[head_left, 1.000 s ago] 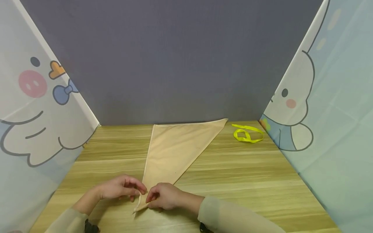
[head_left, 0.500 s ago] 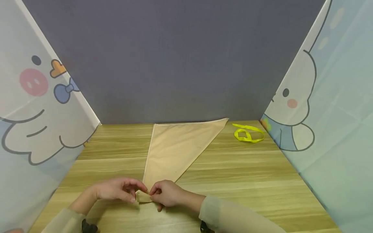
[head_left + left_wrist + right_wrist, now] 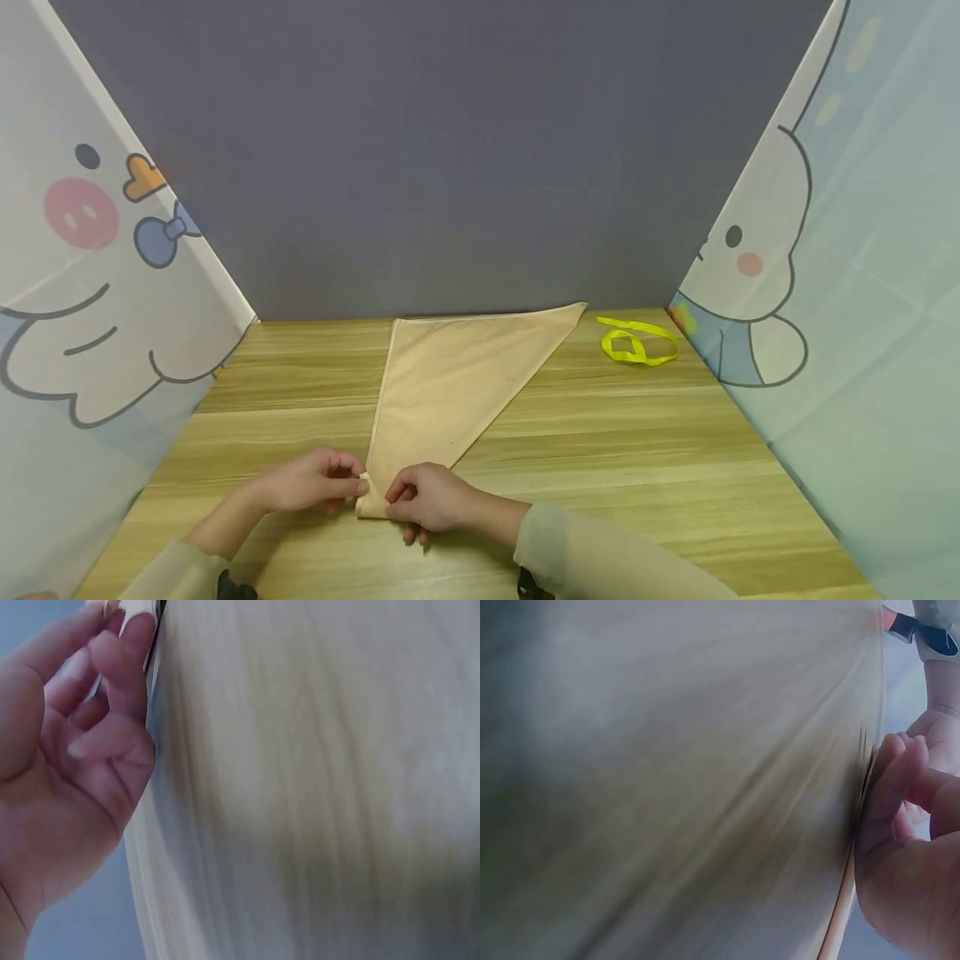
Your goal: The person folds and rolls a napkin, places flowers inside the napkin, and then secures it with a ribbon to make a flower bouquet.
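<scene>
Cloth (image 3: 450,383) pinched at its folded near end

The cloth lies on the surface (image 3: 570,467) as a rough triangle, a small fold at its near end, between the two hands. The left hand (image 3: 311,482) has its fingers (image 3: 120,671) narrowed on the cloth's tip, by the left edge, apparently to keep that loose tip under control. The right hand (image 3: 435,498) pinches the fold's right side, fingers close together, probably to steady the crease against the other hand's pull. Spread nearly flat, the rest likely stays put under its own weight.

Well apart, at the far right, a yellow ribbon (image 3: 626,358) lies in loose loops. The surface has a wood grain. Behind it stands a plain grey wall (image 3: 465,167); cartoon-printed panels, left (image 3: 127,308) and right (image 3: 870,317), flank it.
</scene>
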`<action>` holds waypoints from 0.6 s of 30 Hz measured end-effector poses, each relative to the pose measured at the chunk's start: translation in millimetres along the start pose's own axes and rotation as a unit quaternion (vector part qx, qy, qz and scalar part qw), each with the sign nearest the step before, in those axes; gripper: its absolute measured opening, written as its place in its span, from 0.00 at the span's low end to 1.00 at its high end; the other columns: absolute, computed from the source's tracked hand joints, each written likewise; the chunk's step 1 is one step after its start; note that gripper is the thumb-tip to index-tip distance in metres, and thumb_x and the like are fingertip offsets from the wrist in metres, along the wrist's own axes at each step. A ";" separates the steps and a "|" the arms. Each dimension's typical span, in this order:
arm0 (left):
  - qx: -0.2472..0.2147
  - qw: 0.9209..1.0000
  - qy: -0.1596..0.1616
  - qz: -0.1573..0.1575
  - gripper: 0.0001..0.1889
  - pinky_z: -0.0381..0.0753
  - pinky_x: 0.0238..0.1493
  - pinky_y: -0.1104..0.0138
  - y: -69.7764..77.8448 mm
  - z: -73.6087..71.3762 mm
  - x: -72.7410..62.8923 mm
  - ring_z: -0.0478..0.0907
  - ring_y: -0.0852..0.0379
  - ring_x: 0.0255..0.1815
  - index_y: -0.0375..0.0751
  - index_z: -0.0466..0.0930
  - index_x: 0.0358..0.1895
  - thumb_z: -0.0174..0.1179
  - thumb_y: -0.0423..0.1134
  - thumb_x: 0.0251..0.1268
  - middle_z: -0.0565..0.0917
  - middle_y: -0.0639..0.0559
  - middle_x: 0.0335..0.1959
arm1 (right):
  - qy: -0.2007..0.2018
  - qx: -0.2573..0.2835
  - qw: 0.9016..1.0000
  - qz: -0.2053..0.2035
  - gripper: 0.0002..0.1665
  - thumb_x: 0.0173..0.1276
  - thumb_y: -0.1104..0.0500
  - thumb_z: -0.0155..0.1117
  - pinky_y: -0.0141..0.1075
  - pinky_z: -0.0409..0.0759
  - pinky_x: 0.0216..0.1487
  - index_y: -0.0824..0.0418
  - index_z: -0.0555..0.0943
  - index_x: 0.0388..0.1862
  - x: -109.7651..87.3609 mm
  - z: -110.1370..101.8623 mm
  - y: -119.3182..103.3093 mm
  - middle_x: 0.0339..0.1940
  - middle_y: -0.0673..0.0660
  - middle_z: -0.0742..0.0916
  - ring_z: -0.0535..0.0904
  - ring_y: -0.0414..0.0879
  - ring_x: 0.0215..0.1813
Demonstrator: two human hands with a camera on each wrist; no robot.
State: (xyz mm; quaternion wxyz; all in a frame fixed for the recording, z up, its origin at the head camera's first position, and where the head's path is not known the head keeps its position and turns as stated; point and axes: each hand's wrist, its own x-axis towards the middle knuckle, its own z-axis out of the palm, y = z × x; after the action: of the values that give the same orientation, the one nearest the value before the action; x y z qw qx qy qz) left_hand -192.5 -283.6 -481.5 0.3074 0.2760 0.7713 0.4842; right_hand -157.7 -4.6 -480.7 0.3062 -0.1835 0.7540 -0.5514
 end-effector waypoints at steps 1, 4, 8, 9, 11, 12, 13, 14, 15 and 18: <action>0.004 1.000 0.007 -0.004 0.10 0.78 0.29 0.73 0.0 1.2 1.2 0.75 0.66 0.27 0.36 0.85 0.46 0.60 0.40 0.86 0.82 0.54 0.33 | 0.001 -0.002 1.000 -0.002 0.06 0.77 0.67 0.71 0.28 0.76 0.16 0.58 0.83 0.42 -0.3 -0.4 -0.4 0.26 0.51 0.85 0.79 0.40 0.18; 0.016 0.999 0.031 -0.014 0.12 0.71 0.22 0.75 1.0 5.5 4.0 0.71 0.68 0.21 0.35 0.84 0.43 0.62 0.41 0.84 0.79 0.55 0.28 | 0.000 -0.008 1.000 -0.011 0.09 0.76 0.69 0.70 0.28 0.75 0.16 0.57 0.81 0.43 -0.6 -1.4 -1.3 0.25 0.49 0.84 0.79 0.39 0.18; 0.046 0.996 0.065 -0.032 0.12 0.65 0.19 0.75 4.3 10.2 6.4 0.66 0.69 0.16 0.37 0.84 0.38 0.66 0.42 0.81 0.75 0.58 0.22 | 0.001 -0.027 1.000 -0.013 0.09 0.76 0.69 0.70 0.27 0.72 0.16 0.56 0.82 0.38 -1.1 -1.2 -2.6 0.22 0.48 0.82 0.79 0.38 0.18; 0.054 0.995 0.072 -0.037 0.12 0.65 0.18 0.76 5.4 10.9 7.0 0.66 0.70 0.15 0.38 0.84 0.37 0.67 0.43 0.80 0.75 0.59 0.21 | 0.002 -0.039 0.999 -0.011 0.10 0.76 0.68 0.71 0.27 0.71 0.16 0.55 0.83 0.36 -1.3 -0.9 -3.0 0.22 0.48 0.82 0.78 0.38 0.18; 0.060 0.994 0.080 -0.045 0.12 0.65 0.18 0.76 7.4 12.0 8.3 0.65 0.70 0.14 0.38 0.83 0.37 0.69 0.42 0.78 0.76 0.60 0.21 | 0.008 -0.060 0.998 -0.006 0.10 0.76 0.67 0.71 0.26 0.70 0.16 0.54 0.85 0.35 -1.7 -0.2 -3.3 0.20 0.48 0.82 0.77 0.37 0.17; 0.061 0.994 0.083 -0.049 0.11 0.66 0.18 0.76 8.4 12.5 9.0 0.65 0.69 0.14 0.38 0.83 0.37 0.69 0.41 0.78 0.76 0.60 0.22 | 0.011 -0.070 0.997 -0.004 0.10 0.76 0.67 0.71 0.26 0.69 0.16 0.54 0.85 0.35 -1.9 0.0 -3.8 0.20 0.47 0.82 0.77 0.37 0.17; 0.059 0.993 0.084 -0.052 0.11 0.66 0.18 0.76 9.3 13.1 9.6 0.65 0.69 0.14 0.38 0.82 0.37 0.69 0.41 0.77 0.76 0.60 0.22 | 0.013 -0.079 0.997 -0.002 0.10 0.76 0.67 0.72 0.26 0.69 0.15 0.54 0.86 0.35 -2.1 0.3 -4.2 0.20 0.47 0.82 0.76 0.37 0.17; 0.057 0.993 0.086 -0.055 0.11 0.66 0.18 0.76 10.0 13.6 10.2 0.65 0.69 0.14 0.38 0.82 0.37 0.69 0.40 0.77 0.77 0.59 0.23 | 0.015 -0.087 0.996 0.000 0.10 0.76 0.67 0.72 0.26 0.69 0.16 0.54 0.86 0.35 -2.2 0.5 -4.5 0.20 0.47 0.82 0.76 0.37 0.17; 0.053 0.993 0.088 -0.059 0.11 0.67 0.18 0.76 10.6 14.2 10.6 0.65 0.68 0.14 0.37 0.81 0.37 0.70 0.39 0.76 0.76 0.58 0.24 | 0.015 -0.090 0.996 0.001 0.10 0.76 0.67 0.72 0.26 0.69 0.16 0.55 0.86 0.35 -2.4 0.7 -4.9 0.19 0.47 0.82 0.76 0.37 0.17; 0.038 0.992 0.101 -0.061 0.12 0.67 0.19 0.76 11.3 16.0 11.5 0.66 0.67 0.17 0.36 0.77 0.39 0.72 0.37 0.74 0.75 0.56 0.27 | 0.018 -0.107 0.994 0.002 0.09 0.75 0.67 0.73 0.25 0.70 0.17 0.55 0.87 0.35 -2.6 1.0 -5.9 0.19 0.46 0.82 0.77 0.36 0.17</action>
State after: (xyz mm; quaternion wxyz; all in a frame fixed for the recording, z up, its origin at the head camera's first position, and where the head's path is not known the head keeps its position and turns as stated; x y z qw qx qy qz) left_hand -186.8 -261.7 -479.0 0.2465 0.1895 0.8316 0.4602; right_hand -155.4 -5.7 -474.6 0.2724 -0.2039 0.8146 -0.4697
